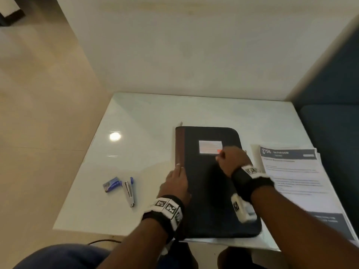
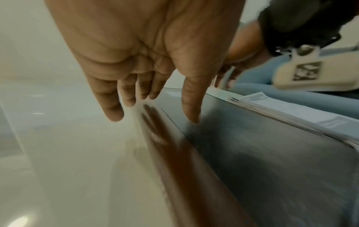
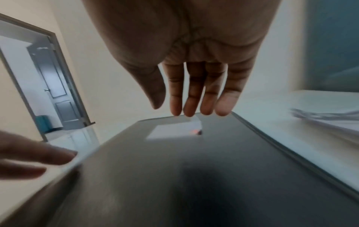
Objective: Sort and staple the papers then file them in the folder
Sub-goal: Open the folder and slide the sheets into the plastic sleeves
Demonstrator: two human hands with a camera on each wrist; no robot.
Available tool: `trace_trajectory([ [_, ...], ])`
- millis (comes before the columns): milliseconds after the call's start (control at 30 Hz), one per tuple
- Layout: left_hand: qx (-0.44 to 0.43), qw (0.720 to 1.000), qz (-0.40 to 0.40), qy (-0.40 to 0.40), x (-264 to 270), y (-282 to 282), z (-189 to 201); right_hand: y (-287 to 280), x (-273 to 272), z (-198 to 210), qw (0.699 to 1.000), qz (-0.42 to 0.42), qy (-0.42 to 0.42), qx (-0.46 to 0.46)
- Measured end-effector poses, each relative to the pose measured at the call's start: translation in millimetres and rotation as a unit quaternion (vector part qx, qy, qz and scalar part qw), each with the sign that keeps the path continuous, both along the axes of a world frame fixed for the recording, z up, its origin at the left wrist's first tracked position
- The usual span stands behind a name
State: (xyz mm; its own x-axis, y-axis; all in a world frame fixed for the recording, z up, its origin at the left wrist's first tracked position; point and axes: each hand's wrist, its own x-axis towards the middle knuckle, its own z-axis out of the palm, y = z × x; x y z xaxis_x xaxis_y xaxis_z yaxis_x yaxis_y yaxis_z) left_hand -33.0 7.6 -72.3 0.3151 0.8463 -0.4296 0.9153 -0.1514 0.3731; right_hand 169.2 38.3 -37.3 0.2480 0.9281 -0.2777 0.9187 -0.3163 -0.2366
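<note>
The closed folder (image 1: 213, 183) lies flat on the bench (image 1: 136, 123). The left hand (image 1: 175, 183) rests at its spine, fingers straight; the right hand (image 1: 232, 162) hovers over the cover, fingers loose, holding nothing.

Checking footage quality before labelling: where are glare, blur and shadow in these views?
Head view: a round lamp glare on the glossy white table; the right hand is slightly smeared. Left wrist view: the dark zip folder with brown spine streaks with motion blur. Right wrist view: the folder's near cover is blurred, a dark shadow lies on it, and the stack of printed papers is smeared.
</note>
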Motion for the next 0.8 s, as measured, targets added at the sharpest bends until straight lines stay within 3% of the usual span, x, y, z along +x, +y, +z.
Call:
trace_trajectory([
  [133,-0.013,0.999,-0.035,-0.01,23,33,-1,104,-33,3,0.997,0.073,0.009,0.023],
  [300,-0.032,0.998,-0.011,-0.055,32,47,-9,191,-62,-23,0.998,0.058,-0.014,-0.016],
  [467,-0.029,0.995,-0.007,-0.092,31,45,-22,218,-79,-49,0.994,0.065,-0.031,-0.08],
  [800,-0.099,0.994,-0.012,-0.044,42,54,-31,233,-74,-48,0.994,0.056,-0.023,-0.092],
])
